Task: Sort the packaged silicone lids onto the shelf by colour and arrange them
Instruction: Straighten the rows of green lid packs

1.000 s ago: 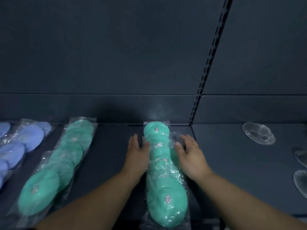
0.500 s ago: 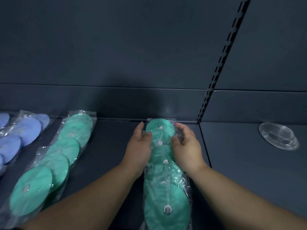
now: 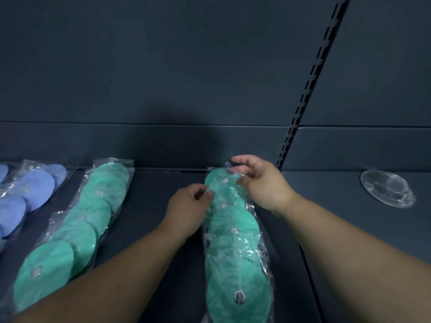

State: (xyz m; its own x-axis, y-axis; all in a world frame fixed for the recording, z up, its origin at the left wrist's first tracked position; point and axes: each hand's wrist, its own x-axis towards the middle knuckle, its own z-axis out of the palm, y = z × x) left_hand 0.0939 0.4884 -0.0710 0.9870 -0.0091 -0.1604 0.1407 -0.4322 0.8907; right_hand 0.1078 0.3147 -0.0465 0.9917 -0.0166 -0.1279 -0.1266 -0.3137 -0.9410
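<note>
Green lid pack (image 3: 235,248) lies centre of shelf (image 3: 163,229), lengthwise near to far, well right of second green pack (image 3: 70,229). Risk: tugging film alone could bunch lids or skew the row. Left hand (image 3: 189,206) curled, pinching left edge; right hand (image 3: 258,180) curled, pinching far-end wrap.

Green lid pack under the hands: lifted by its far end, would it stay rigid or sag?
Probably sags: the green lid pack is overlapping thin discs in loose film. Likely slippery: the wrap looks glossy and crinkled where the right hand pinches it. Lying flat, it seems unlikely to roll.
</note>
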